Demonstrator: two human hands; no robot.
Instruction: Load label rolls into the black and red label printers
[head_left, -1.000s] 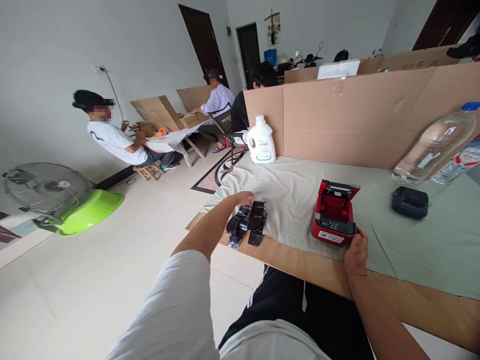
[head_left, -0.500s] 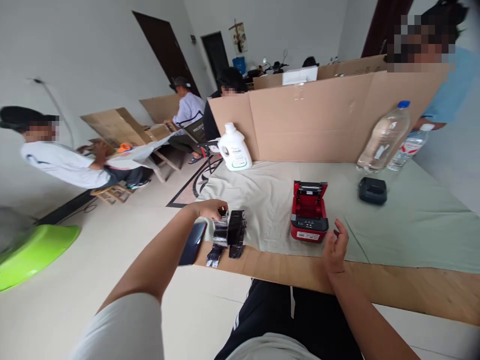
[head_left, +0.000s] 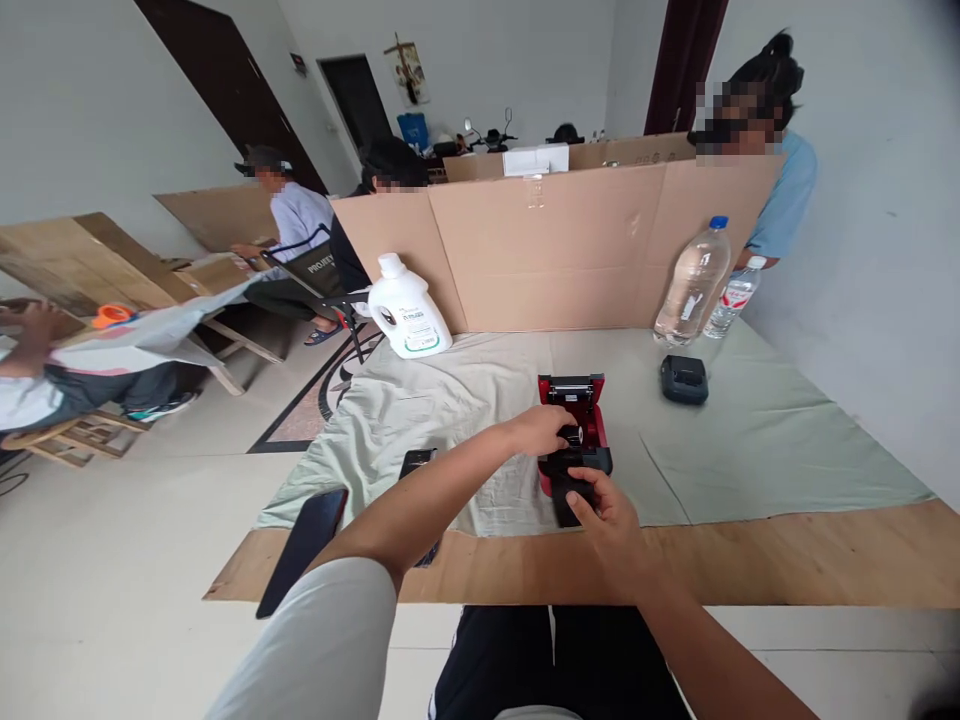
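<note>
A small red and black label printer (head_left: 600, 458) stands on the cloth before me with its lid raised. My left hand (head_left: 541, 432) grips a black roll (head_left: 572, 436) with a pale core, at the printer's open compartment. The roll's loose black strip hangs over the printer's front. My right hand (head_left: 606, 512) pinches that strip between thumb and fingers. A second black roll (head_left: 417, 460) lies to the left, mostly hidden under my left forearm. Farther left rests a dark, flat phone-like slab (head_left: 304, 550).
A cardboard panel (head_left: 547, 250) stands behind the cloth-covered table (head_left: 750, 450). A white jug (head_left: 411, 312) is at back left. A large water bottle (head_left: 694, 285), a smaller bottle (head_left: 733, 300) and a black device (head_left: 684, 380) stand at right. Several other people sit beyond.
My left hand has carried one black roll rightward from beside the other to the printer. My right hand has moved from beside the printer to its front and taken the strip. The view has swung right.
</note>
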